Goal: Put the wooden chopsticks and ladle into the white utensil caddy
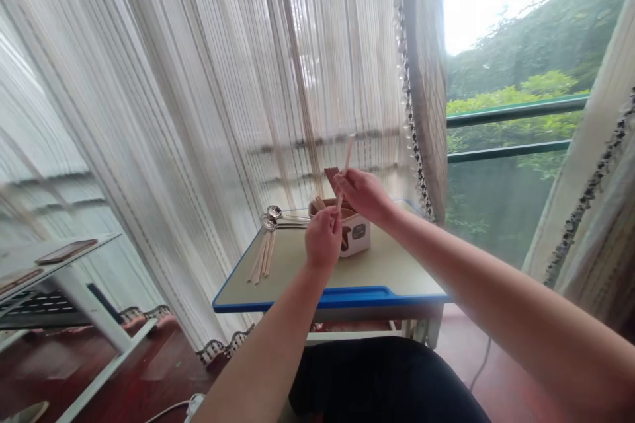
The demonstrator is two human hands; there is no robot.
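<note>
A light pinch at two spots should keep the thin stick [349, 151] steady without bending it. The left hand [323, 236] grips it low, the right hand [360, 189] pinches it higher, both reaching past the bench's [401, 271] near edge; it leans slightly, above the box [361, 239] nearer the far edge.

Bare forearms [479, 268], black trousers [381, 380]
</note>
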